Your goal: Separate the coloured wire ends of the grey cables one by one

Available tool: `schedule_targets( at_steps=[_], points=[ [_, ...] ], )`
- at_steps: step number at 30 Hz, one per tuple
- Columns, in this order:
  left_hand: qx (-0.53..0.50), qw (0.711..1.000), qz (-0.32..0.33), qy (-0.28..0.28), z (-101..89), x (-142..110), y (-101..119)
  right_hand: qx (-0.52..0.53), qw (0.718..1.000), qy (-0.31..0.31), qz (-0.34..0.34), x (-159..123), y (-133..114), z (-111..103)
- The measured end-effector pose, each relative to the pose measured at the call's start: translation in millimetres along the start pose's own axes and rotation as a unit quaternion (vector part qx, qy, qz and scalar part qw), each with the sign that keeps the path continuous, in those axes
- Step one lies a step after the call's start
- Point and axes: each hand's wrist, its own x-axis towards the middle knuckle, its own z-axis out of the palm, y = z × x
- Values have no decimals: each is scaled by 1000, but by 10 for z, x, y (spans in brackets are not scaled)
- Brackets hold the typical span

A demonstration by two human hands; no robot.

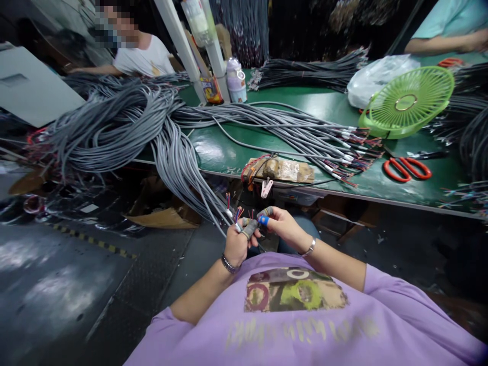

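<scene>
A lilac short-sleeved shirt (198, 335) with a patterned print fills the foreground. In front of it the wearer's two hands meet below the table's near edge. The left hand (236, 245), with grey wrapping on its fingers and a dark beaded bracelet (227, 264) at the wrist, is closed on a slim grey cable end with a white sleeve (238, 228). Thin red, blue and dark wires (238, 213) stand up just above that grip. The right hand (285, 225), with blue tape round a digit and a silver bangle (309, 247) at the wrist, brings its bent fingers up against the left fingertips; whether they pinch a wire I cannot tell.

A thick hank of grey cables (183, 162) hangs over the table edge and runs down to the left hand. Left of it, below the table, lies an open brown cardboard box (163, 216).

On the glossy green tabletop (224, 152), a brown-taped block (290, 172) sits along the near edge, with a pink clip (266, 188) at its front. Red-handled scissors (406, 168) lie to the right. Behind the block, more grey cables (267, 122) fan out, coloured wire ends pointing right; a large grey coil (114, 127) is heaped at left. Farther back stand a round green fan (412, 101) and a purple-topped bottle (236, 81), with a white plastic bag (377, 73) and a bundle of black cables (305, 73). Beyond are a person in a white shirt (141, 56) at left and a teal sleeve (450, 20) at right.
</scene>
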Motion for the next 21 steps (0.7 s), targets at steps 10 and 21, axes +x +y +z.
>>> schedule_targets(
  at_steps=[10,21],
  points=[
    [-30,998,15,46,16,11,31,36,999,4,16,-4,175,9],
    [-4,1000,2,30,-18,21,7,-5,1000,-14,14,37,-18,10]
  ],
)
